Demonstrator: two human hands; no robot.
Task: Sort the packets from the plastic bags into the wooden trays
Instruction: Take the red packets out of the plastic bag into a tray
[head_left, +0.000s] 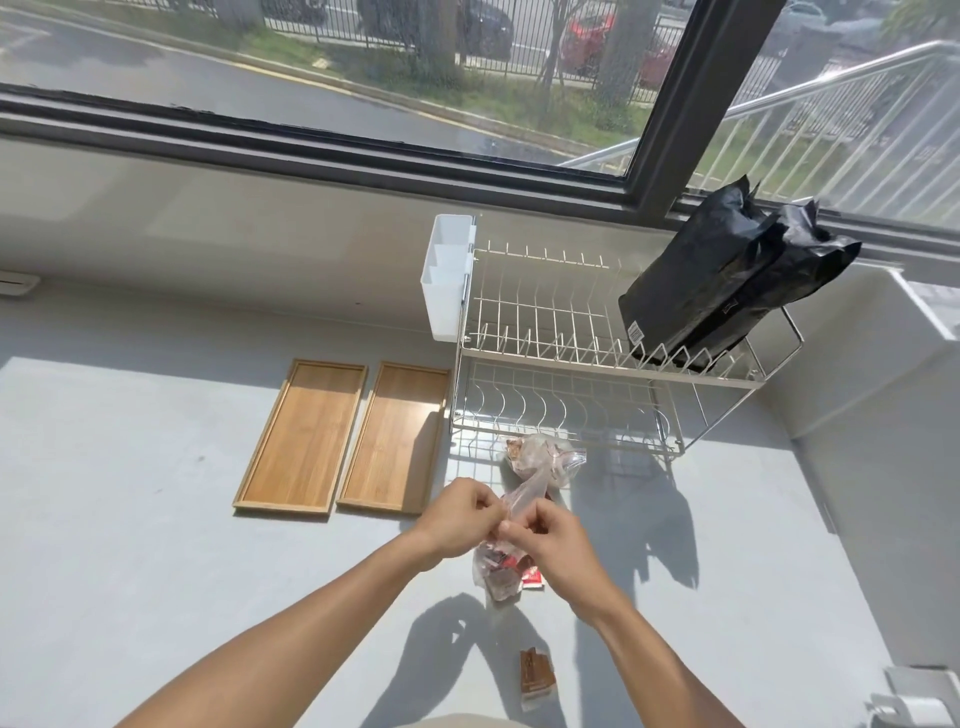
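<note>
Both hands pinch the twisted neck of a clear plastic bag (501, 564): left hand (460, 514) and right hand (553, 540) meet fingertip to fingertip on the film, fingers pressed closed around it. The bag's body hangs just below the grip and holds a clump of small packets, red and brown with some white showing through the film; count not resolvable. One red packet (532, 578) sits at the bag's lower right edge; cannot tell if inside or out. Just beyond the grip, a second clear bag (540, 457) of brownish packets lies on the counter (156, 545). Nearer the person, a loose brown packet (536, 675). Left of the grip, two wooden trays (306, 436) (397, 439) side by side, both bare. Beyond, a wire dish rack (597, 364) carries two black pouches (727, 280).
</note>
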